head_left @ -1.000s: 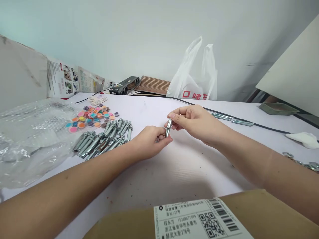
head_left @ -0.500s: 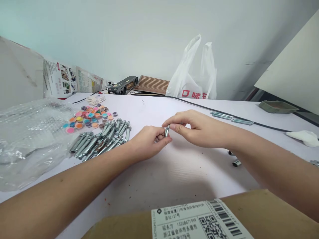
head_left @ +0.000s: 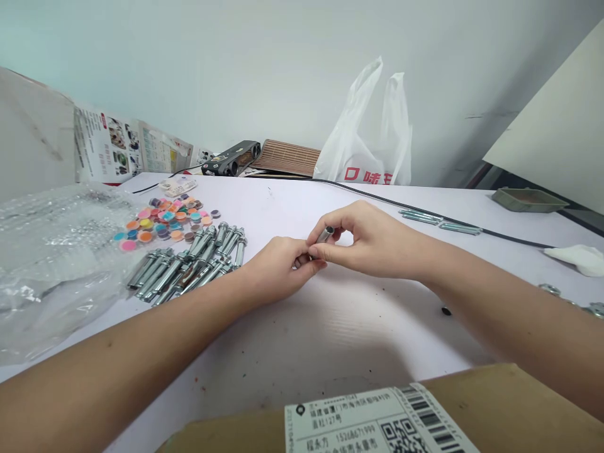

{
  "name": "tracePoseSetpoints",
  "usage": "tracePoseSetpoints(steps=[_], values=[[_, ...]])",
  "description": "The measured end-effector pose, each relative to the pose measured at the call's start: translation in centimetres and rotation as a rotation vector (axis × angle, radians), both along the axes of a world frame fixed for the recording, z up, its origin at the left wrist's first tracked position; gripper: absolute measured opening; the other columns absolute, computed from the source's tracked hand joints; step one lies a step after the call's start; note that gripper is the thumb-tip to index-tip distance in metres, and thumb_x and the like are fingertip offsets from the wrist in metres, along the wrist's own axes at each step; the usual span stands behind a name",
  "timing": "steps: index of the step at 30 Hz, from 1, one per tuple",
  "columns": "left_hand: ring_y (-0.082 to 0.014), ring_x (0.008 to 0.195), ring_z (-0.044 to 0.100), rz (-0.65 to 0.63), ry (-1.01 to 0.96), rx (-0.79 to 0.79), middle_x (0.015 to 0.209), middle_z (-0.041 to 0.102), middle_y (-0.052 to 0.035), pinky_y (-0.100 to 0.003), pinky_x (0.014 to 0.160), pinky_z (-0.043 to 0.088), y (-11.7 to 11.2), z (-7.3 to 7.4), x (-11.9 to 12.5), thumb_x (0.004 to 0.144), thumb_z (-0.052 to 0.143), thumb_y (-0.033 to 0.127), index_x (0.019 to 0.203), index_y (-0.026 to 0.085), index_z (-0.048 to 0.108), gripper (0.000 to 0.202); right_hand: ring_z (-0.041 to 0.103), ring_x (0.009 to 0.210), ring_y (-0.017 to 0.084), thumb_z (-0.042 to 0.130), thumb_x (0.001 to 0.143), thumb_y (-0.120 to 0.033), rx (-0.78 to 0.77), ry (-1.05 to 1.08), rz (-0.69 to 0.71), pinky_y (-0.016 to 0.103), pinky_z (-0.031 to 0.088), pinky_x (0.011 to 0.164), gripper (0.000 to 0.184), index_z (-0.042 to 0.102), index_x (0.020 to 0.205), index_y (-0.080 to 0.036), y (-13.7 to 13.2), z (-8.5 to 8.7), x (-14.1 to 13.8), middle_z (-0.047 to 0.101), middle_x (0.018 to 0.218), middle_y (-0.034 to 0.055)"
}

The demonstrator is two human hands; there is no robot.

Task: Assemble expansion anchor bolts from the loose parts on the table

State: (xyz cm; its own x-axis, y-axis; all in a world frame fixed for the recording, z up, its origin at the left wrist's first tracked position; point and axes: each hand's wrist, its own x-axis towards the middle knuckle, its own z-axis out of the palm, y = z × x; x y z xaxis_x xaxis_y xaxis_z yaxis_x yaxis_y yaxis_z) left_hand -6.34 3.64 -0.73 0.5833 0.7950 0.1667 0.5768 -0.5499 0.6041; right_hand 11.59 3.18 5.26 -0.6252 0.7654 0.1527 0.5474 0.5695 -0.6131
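Observation:
A short metal bolt sleeve [head_left: 323,235] is pinched between both hands over the middle of the white table [head_left: 330,333]. My left hand [head_left: 278,267] is closed round its lower end, thumb and fingertips together. My right hand [head_left: 368,239] grips the upper end between thumb and forefinger; the open tube end shows between the fingers. To the left of my left hand lies a pile of silver expansion bolts [head_left: 189,264].
Coloured round discs [head_left: 163,221] lie beyond the bolts, crumpled clear plastic [head_left: 51,251] at the far left. A cardboard box with a shipping label [head_left: 377,421] is at the near edge. Two long bolts [head_left: 438,221], a black cable, a white bag [head_left: 372,145] and small metal parts [head_left: 570,302] sit to the right.
My right hand has shifted its grip on the metal piece, which now points up and right with its hollow end showing. The view has drifted slightly; both hands remain together.

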Motion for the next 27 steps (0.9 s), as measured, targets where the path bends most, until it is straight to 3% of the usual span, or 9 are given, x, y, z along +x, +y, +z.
tracePoseSetpoints(steps=[4,7,13,16,19,22,27], values=[[-0.0091,0.053,0.041,0.007,-0.001,-0.001,0.054,0.045,0.0034,-0.024,0.051,0.029,0.1,-0.1,-0.1,0.085,0.045,0.037,0.063,0.016,0.053,0.031,0.059,0.071,0.015,0.060,0.080,-0.035,0.033,-0.035,-0.001,0.027,0.044,0.065,0.026,0.068,0.099,-0.019,0.0,-0.1,0.2,0.065,0.076,0.0005],[-0.0090,0.053,0.043,0.021,-0.039,-0.065,0.057,0.051,0.0036,-0.023,0.053,0.033,0.1,-0.1,-0.1,0.083,0.050,0.038,0.065,0.017,0.055,0.028,0.059,0.073,0.015,0.063,0.080,-0.041,0.085,-0.009,-0.072,0.028,0.045,0.066,0.040,0.061,0.113,-0.019,-0.1,0.5,0.9,0.064,0.077,0.0008],[-0.0093,0.055,0.049,0.069,-0.047,-0.134,0.058,0.055,0.0048,-0.022,0.055,0.039,0.1,-0.3,0.1,0.078,0.056,0.035,0.074,0.019,0.060,0.018,0.049,0.058,0.011,0.057,0.084,-0.048,0.185,-0.024,-0.277,0.026,0.038,0.052,0.034,0.063,0.105,-0.022,-0.1,3.1,4.4,0.055,0.066,-0.0001],[-0.0097,0.056,0.051,0.067,-0.034,-0.112,0.057,0.053,0.0050,-0.023,0.058,0.040,0.0,-0.4,0.1,0.076,0.058,0.033,0.068,0.018,0.056,0.017,0.043,0.053,0.011,0.053,0.084,-0.057,0.072,-0.195,-0.385,0.026,0.034,0.046,0.041,0.064,0.104,-0.023,0.3,4.2,6.7,0.053,0.066,0.0012],[-0.0113,0.061,0.054,0.063,-0.037,-0.103,0.057,0.053,0.0041,-0.023,0.058,0.040,0.0,-0.4,0.1,0.075,0.059,0.033,0.062,0.018,0.051,0.021,0.052,0.063,0.014,0.054,0.080,-0.063,-0.102,-0.435,-0.479,0.027,0.038,0.049,0.046,0.064,0.105,-0.025,1.3,4.2,9.2,0.060,0.081,0.0049],[-0.0116,0.060,0.052,0.060,-0.043,-0.119,0.057,0.053,0.0037,-0.023,0.056,0.038,-0.1,-0.2,0.0,0.076,0.058,0.036,0.062,0.018,0.051,0.024,0.059,0.082,0.021,0.054,0.079,-0.061,-0.217,-0.581,-0.539,0.029,0.044,0.058,0.045,0.065,0.103,-0.024,3.0,3.0,11.9,0.061,0.103,0.0093],[-0.0080,0.051,0.040,0.082,-0.121,-0.231,0.056,0.045,0.0064,-0.021,0.050,0.033,-0.2,0.4,0.0,0.078,0.058,0.040,0.086,0.018,0.061,0.023,0.057,0.088,0.027,0.063,0.072,-0.053,-0.350,-0.798,-0.677,0.035,0.043,0.065,0.041,0.064,0.098,-0.022,5.1,0.9,15.2,0.059,0.109,0.0120]])
